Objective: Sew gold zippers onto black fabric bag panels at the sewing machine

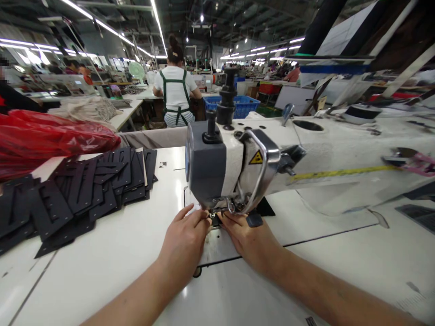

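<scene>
A sewing machine head (207, 165) stands over the white table, and a small black piece (266, 207) lies under it, showing to the right of the needle area. My left hand (186, 237) is at the left of the presser foot, fingers bent and closed at the work. From the right, my right hand (249, 235) reaches under the head with its fingers pressed together on the black piece. The machine hides part of the right fingers. Both sets of fingertips are close to the needle, and the piece between them is mostly covered.
A heap of black cut panels (81, 185) with slots lies on the left, beside a red plastic bag (54, 138). A yellow measuring tape (343, 173) runs along the machine arm. Ahead, a person (176, 90) sits facing away near a blue basket (243, 107).
</scene>
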`<action>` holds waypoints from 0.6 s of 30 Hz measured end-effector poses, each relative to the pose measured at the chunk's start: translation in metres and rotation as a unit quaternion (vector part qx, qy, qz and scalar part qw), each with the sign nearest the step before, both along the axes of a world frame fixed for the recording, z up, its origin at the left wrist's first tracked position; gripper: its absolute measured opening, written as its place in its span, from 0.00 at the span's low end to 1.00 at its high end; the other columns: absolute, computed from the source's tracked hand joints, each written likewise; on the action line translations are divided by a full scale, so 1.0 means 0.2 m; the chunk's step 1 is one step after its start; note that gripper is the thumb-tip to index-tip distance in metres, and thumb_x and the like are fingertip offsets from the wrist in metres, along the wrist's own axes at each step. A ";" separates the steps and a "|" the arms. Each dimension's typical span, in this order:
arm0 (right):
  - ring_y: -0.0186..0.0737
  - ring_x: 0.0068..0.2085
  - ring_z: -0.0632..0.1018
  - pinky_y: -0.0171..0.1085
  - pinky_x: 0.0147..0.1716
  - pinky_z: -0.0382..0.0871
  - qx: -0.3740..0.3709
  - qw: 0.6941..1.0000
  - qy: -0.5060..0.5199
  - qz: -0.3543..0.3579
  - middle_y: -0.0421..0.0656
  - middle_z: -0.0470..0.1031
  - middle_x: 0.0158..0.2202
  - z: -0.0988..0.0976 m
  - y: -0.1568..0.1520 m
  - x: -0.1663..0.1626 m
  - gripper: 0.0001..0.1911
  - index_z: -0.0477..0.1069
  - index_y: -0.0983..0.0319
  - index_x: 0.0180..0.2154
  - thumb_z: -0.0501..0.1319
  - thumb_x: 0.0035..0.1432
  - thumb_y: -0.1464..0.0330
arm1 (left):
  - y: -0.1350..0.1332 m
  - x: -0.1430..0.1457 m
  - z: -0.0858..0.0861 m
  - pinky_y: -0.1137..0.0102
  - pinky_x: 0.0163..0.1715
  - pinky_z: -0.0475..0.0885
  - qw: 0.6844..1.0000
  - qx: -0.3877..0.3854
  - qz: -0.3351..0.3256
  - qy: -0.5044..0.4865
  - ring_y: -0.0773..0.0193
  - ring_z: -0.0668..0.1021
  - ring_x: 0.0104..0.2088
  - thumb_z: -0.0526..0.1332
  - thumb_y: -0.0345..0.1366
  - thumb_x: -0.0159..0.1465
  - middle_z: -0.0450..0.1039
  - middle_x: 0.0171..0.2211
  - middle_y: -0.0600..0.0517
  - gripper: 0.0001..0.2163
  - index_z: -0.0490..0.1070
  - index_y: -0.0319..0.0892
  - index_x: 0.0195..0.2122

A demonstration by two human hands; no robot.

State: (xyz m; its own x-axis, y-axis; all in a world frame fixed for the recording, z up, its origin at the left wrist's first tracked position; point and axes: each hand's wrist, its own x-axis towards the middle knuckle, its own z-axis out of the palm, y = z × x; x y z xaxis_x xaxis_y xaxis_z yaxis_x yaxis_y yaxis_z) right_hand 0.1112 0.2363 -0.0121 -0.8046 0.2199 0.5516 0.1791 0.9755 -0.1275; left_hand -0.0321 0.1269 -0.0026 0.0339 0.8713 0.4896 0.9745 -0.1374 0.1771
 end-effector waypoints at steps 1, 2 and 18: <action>0.43 0.36 0.77 0.39 0.37 0.73 -0.001 1.000 -0.001 -0.004 0.50 0.76 0.35 0.00 0.00 0.00 0.12 0.72 0.68 0.38 0.51 0.57 0.78 | 0.00 0.00 0.00 0.59 0.47 0.67 1.000 0.002 0.002 -0.002 0.62 0.74 0.35 0.52 0.25 0.63 0.71 0.32 0.50 0.08 0.68 0.39 0.31; 0.42 0.36 0.77 0.38 0.37 0.73 -0.003 1.000 -0.001 -0.009 0.50 0.76 0.35 -0.01 0.00 0.00 0.12 0.72 0.67 0.38 0.52 0.56 0.78 | 0.01 0.00 0.00 0.59 0.47 0.67 1.000 0.007 0.005 -0.004 0.62 0.74 0.35 0.52 0.25 0.63 0.72 0.32 0.50 0.08 0.68 0.39 0.31; 0.48 0.32 0.72 0.46 0.32 0.70 0.046 0.991 -0.062 -0.111 0.51 0.70 0.28 0.03 -0.06 0.31 0.13 0.70 0.67 0.30 0.48 0.59 0.75 | -0.12 0.25 0.10 0.52 0.48 0.67 0.999 0.007 -0.033 -0.001 0.51 0.69 0.49 0.57 0.34 0.61 0.67 0.47 0.39 0.13 0.63 0.35 0.47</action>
